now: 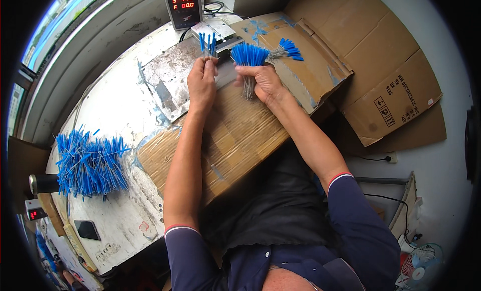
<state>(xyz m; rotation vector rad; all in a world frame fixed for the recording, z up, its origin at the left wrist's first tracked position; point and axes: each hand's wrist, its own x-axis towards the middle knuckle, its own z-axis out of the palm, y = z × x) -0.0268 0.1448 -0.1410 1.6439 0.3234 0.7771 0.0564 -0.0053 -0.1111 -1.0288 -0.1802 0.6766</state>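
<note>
My left hand (201, 84) is closed around a few thin wire brushes (208, 44), their blue bristle ends pointing up. Beside it, my right hand (267, 83) grips a thick bundle of the same brushes (249, 54). The blue heads fan out above that fist, and bare wire stems hang below it. Just past the right hand, a smaller bunch of brushes (289, 49) lies on a cardboard sheet (310, 68). Beyond both hands is a metal device (216, 29) on a worn metal plate (168, 73).
A large heap of blue brushes (90, 163) lies on the white table (130, 211) at left, near a phone (87, 230). A display box with red digits (184, 10) stands at the back. Taped cardboard (225, 140) covers the near edge; an open carton (391, 85) is at right.
</note>
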